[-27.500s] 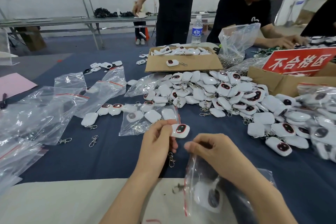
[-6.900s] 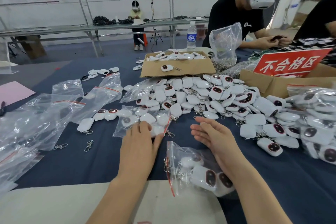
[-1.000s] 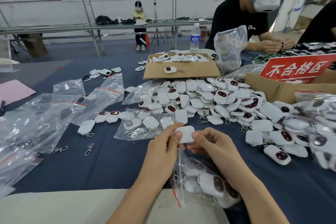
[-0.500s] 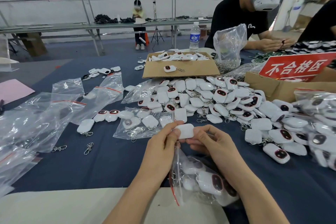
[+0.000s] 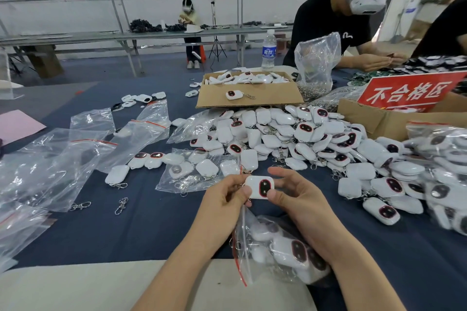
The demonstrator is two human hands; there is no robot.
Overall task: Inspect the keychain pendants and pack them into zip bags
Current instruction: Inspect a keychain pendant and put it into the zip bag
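Both hands hold one white keychain pendant above the table, its dark red-rimmed face turned up. My left hand pinches its left end, where the metal clasp hangs hidden behind the fingers. My right hand pinches its right side between thumb and fingers. Under my wrists lies a clear zip bag with a red seal strip, holding several pendants. A big heap of loose pendants spreads across the blue cloth beyond my hands.
Another part-filled zip bag lies just past my left hand. Empty zip bags and loose clasps cover the left. A cardboard box of pendants, a red sign and filled bags stand right. A person works opposite.
The pendant has been turned over in my hands: its plain white back showed before, its dark face shows now. Both hands stay in the same spot above the bag.
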